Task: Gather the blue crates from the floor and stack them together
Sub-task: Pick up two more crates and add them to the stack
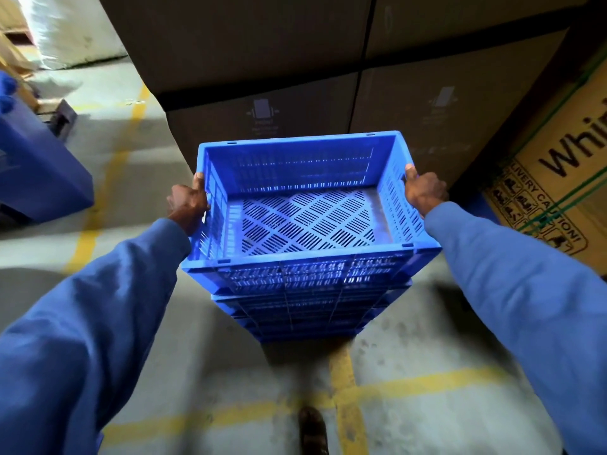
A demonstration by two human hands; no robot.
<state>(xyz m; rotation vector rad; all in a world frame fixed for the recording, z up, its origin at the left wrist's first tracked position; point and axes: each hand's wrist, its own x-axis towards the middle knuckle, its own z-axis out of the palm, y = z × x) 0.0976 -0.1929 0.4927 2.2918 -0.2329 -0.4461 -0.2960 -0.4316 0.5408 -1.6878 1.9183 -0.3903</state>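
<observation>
A blue slotted plastic crate is in the middle of the view, empty, with a perforated floor. It sits on top of a stack of more blue crates that stands on the concrete floor. My left hand grips its left wall, thumb over the rim. On the opposite wall my right hand grips the same way. Both arms wear blue sleeves.
Tall brown cartons stand just behind the stack. A yellow printed carton with green straps is at the right. A blue object sits at the left edge. Yellow lines cross the floor, and my shoe shows below.
</observation>
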